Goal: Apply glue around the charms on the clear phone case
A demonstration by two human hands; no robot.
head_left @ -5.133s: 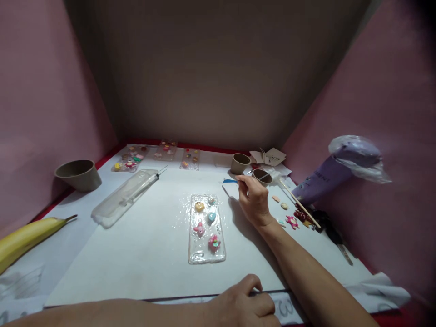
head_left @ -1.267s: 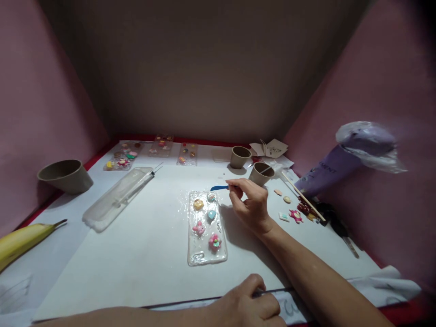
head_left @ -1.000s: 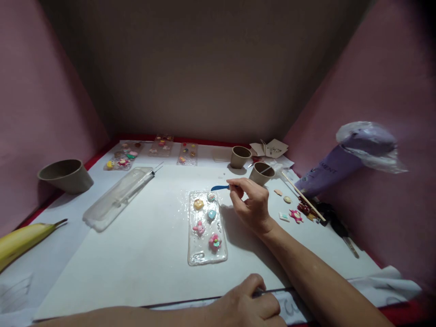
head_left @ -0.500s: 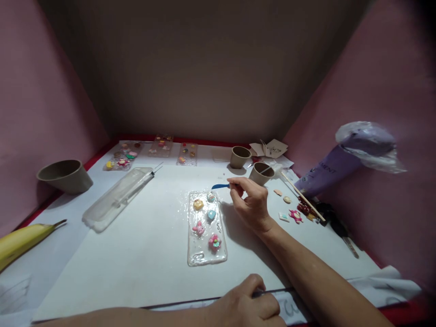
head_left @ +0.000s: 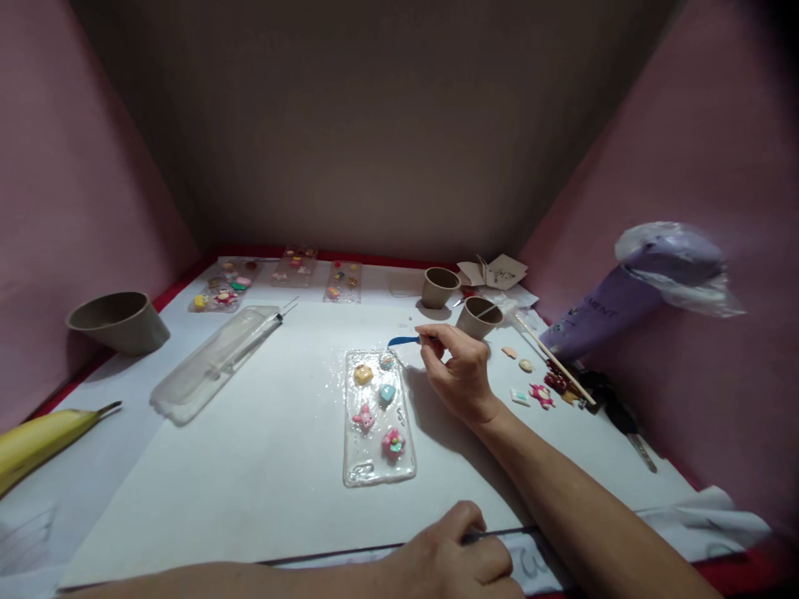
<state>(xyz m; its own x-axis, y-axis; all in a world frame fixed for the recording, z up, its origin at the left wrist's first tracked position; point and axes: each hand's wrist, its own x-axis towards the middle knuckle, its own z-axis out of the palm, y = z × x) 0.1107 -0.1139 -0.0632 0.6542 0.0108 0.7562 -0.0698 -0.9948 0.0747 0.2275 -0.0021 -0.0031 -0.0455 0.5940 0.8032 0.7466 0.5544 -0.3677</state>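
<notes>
My right hand pinches a small blue plastic knife. The blade points left, at the top right corner of a clear phone case. Glossy clear gel coats the case, and several charms sit on it, among them a pink bunny, a blue heart and a pink flower. My left hand rests with curled fingers at the front edge of the white board. Something dark shows between its thumb and finger, too hidden to name.
Decorated cases lie at the back. Two brown cups stand beyond my right hand; a third cup is far left, near a clear plastic tray and a banana. Loose charms, a wooden stick and a purple bag are right.
</notes>
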